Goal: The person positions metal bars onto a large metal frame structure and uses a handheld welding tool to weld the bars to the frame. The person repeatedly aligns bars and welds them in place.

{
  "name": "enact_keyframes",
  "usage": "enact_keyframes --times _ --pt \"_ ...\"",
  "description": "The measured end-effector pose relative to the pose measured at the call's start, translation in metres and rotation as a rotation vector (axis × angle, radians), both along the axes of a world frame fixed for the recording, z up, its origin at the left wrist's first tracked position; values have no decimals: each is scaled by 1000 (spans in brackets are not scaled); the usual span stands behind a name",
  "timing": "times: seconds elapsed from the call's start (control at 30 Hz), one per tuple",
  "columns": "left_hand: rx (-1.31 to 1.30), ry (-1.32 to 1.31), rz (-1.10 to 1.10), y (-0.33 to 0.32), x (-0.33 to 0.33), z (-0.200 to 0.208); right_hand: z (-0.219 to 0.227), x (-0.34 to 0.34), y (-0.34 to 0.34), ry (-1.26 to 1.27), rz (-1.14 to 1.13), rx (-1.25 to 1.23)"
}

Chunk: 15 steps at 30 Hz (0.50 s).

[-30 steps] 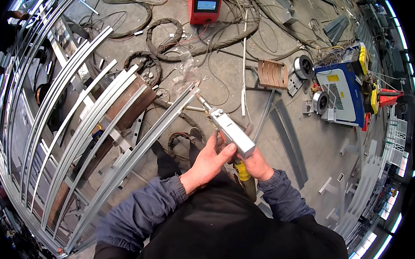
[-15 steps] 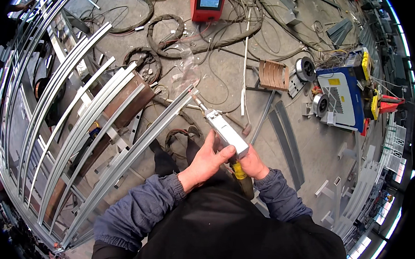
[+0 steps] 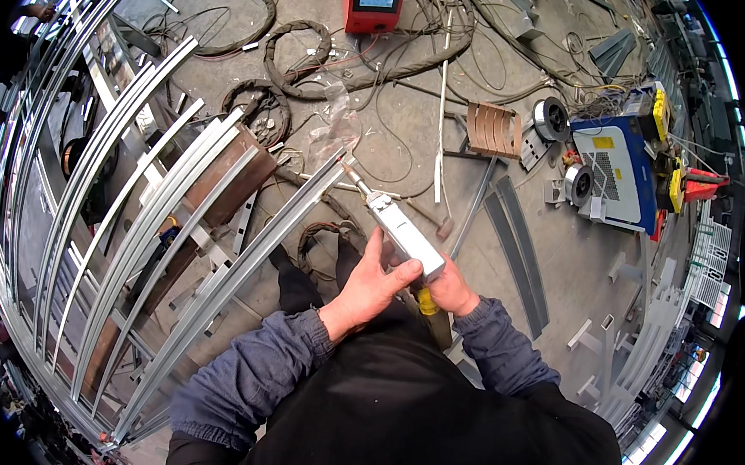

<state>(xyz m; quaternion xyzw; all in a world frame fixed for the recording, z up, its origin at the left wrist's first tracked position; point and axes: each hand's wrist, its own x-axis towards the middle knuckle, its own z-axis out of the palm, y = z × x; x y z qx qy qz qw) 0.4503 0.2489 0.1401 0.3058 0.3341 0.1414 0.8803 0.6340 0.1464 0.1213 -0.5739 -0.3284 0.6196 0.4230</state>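
Observation:
Both my hands are closed around a silver box-bodied welding gun (image 3: 408, 238). My left hand (image 3: 368, 288) grips its near left side, with the thumb across the rear of the body. My right hand (image 3: 452, 289) wraps the rear right side; its fingers are mostly hidden behind the gun. The slim nozzle points away and to the left, close to the far end of a long grey metal channel (image 3: 256, 231); whether they touch I cannot tell. A yellow-wrapped hose (image 3: 427, 302) comes out below my right hand.
Curved metal strips (image 3: 119, 206) rest on a frame at the left. A red box with a screen (image 3: 375, 5) stands ahead among thick cables (image 3: 300, 33). At the right are a blue-and-white machine (image 3: 613, 171), wire spools (image 3: 551, 118), a hammer (image 3: 445, 227) and flat grey strips (image 3: 518, 251).
The view has shifted very slightly. My hands keep the same hold on the welding gun, and its nozzle stays by the channel's end.

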Motion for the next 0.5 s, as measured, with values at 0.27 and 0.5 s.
enact_keyframes --times 0.27,0.5 --pt "1 20 8 -3 0 -4 -11 3 -4 23 24 13" --pt "-2 27 13 -3 -1 -4 -10 0 -4 30 -8 22"
